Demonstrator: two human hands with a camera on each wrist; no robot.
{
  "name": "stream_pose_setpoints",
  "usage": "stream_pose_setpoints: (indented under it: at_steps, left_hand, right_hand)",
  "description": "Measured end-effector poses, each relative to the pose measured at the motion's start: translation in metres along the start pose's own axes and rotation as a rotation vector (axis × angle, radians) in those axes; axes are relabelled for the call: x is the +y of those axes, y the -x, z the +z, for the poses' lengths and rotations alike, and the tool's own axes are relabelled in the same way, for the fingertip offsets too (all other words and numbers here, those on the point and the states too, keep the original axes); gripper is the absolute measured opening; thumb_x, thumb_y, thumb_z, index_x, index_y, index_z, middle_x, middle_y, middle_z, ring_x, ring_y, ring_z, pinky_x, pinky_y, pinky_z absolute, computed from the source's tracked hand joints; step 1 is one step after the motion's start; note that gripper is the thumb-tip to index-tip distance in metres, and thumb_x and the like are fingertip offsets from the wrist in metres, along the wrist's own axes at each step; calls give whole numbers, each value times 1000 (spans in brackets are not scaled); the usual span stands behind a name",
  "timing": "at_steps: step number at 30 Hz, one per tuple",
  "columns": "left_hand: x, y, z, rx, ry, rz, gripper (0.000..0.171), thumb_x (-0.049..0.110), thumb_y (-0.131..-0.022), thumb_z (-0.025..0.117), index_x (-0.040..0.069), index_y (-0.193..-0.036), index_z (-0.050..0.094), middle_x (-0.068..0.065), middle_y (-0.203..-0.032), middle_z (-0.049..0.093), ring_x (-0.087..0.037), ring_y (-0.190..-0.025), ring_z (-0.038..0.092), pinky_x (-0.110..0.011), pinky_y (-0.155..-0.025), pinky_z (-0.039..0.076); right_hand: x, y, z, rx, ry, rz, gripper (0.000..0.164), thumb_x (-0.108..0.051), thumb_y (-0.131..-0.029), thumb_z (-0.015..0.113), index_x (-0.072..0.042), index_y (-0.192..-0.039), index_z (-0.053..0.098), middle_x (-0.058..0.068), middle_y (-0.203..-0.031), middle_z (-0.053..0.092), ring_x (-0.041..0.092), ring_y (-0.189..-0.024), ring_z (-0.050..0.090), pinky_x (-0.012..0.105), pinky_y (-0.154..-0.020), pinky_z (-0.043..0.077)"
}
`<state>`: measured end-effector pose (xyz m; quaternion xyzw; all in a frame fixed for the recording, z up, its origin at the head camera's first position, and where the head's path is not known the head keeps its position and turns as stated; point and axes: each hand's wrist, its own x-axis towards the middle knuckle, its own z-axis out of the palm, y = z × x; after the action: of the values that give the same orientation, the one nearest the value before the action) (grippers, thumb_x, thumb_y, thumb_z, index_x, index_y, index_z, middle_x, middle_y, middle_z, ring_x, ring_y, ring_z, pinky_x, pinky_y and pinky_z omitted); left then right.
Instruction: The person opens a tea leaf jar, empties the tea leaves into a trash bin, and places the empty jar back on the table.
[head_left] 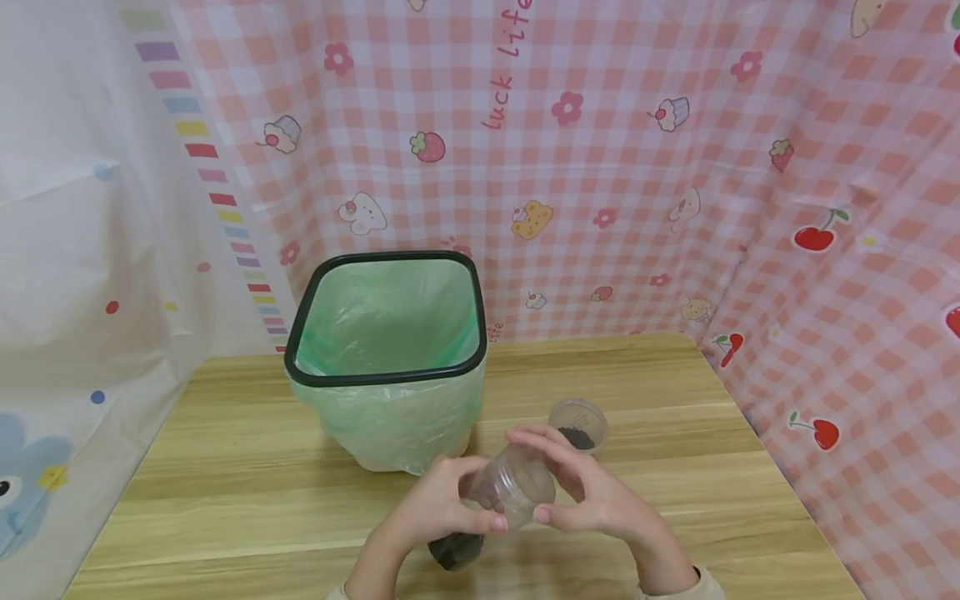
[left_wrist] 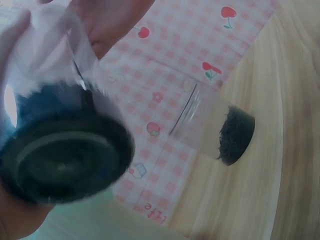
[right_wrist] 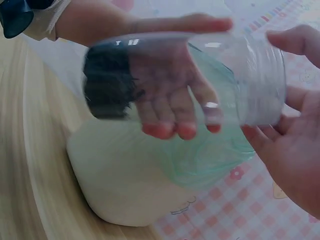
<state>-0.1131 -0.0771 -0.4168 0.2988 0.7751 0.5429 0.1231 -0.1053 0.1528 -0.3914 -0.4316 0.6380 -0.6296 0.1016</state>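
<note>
A clear plastic jar (head_left: 516,483) lies tilted between both hands, its base toward the lower left in the head view. Dark shreds (right_wrist: 107,82), perhaps dry tea leaves, sit packed at its base end. My left hand (head_left: 438,504) grips the jar round its middle, the fingers showing through the clear wall in the right wrist view. Around the mouth end curl the thumb and fingers of my right hand (head_left: 596,492). Whether a clear lid covers that end, I cannot tell. A second clear jar (left_wrist: 200,120) stands upright beyond the right hand, with similar dark shreds at its bottom.
A bin (head_left: 405,421) with a black rim and a pale green liner bag stands left of the hands on the wooden table (head_left: 225,467). Pink checked cloth (head_left: 600,167) hangs behind and on the right; a white sheet (head_left: 60,250) hangs on the left.
</note>
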Motion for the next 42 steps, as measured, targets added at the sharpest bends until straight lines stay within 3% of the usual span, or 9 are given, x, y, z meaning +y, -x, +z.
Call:
stream_pose_setpoints:
  at_steps: [4, 9, 16, 22, 27, 32, 37, 42]
  left_hand:
    - [0, 0, 3, 116, -35, -40, 51, 36, -72, 79, 9, -113, 64, 3, -93, 68, -10, -79, 63, -26, -68, 52]
    - [-3, -1, 7, 237, -165, 5, 59, 42, -69, 80, 10, -116, 64, 2, -93, 69, -8, -79, 63, -24, -68, 51]
    - [-8, -1, 11, 402, -361, 83, 71, 51, -64, 80, 7, -118, 64, -5, -103, 69, -13, -86, 65, -27, -70, 53]
    - [-14, -3, 14, 482, -558, 198, 78, 60, -65, 75, 3, -116, 63, -6, -100, 70, -10, -76, 66, -20, -61, 51]
    - [-16, -4, 15, 485, -610, 250, 81, 61, -65, 74, -1, -117, 62, -6, -97, 70, -6, -70, 63, -15, -58, 49]
    - [-13, -2, 15, 458, -584, 243, 77, 58, -65, 76, 2, -116, 63, -4, -95, 70, -6, -71, 62, -16, -59, 49]
    - [-8, 0, 12, 375, -471, 165, 68, 49, -64, 81, 9, -116, 64, 2, -91, 69, -7, -74, 63, -21, -64, 51]
    - [-6, 2, 9, 261, -322, 98, 63, 42, -67, 81, 11, -118, 63, 5, -90, 69, -7, -77, 63, -23, -67, 51]
  right_hand:
    - [3, -1, 3, 199, 15, 48, 57, -3, -92, 53, 3, -142, 28, 23, -142, 27, 21, -132, 30, 26, -107, 29]
    - [9, -1, 7, 451, 47, 169, 44, -10, -96, 46, 2, -138, 38, 16, -134, 41, 16, -122, 43, 25, -99, 39]
    - [16, -2, 17, 470, 94, 312, 49, -17, -95, 52, -3, -140, 38, 16, -133, 41, 29, -115, 44, 26, -92, 43]
    - [15, -9, 26, 543, 250, 407, 55, -18, -86, 67, -9, -135, 46, 7, -127, 48, 23, -108, 45, 35, -94, 42]
    - [11, -13, 28, 582, 295, 467, 54, -22, -79, 75, -14, -129, 55, 3, -125, 50, 20, -106, 46, 44, -94, 39]
    - [9, -11, 26, 537, 258, 454, 52, -22, -79, 75, -15, -127, 55, 3, -128, 47, 22, -108, 44, 48, -100, 35]
    - [8, -7, 21, 439, 260, 384, 52, -20, -81, 73, -17, -128, 52, 2, -128, 46, 24, -109, 43, 50, -100, 35]
    - [8, -3, 15, 321, 235, 260, 53, -11, -83, 70, -11, -131, 48, 6, -131, 43, 22, -112, 43, 34, -97, 39]
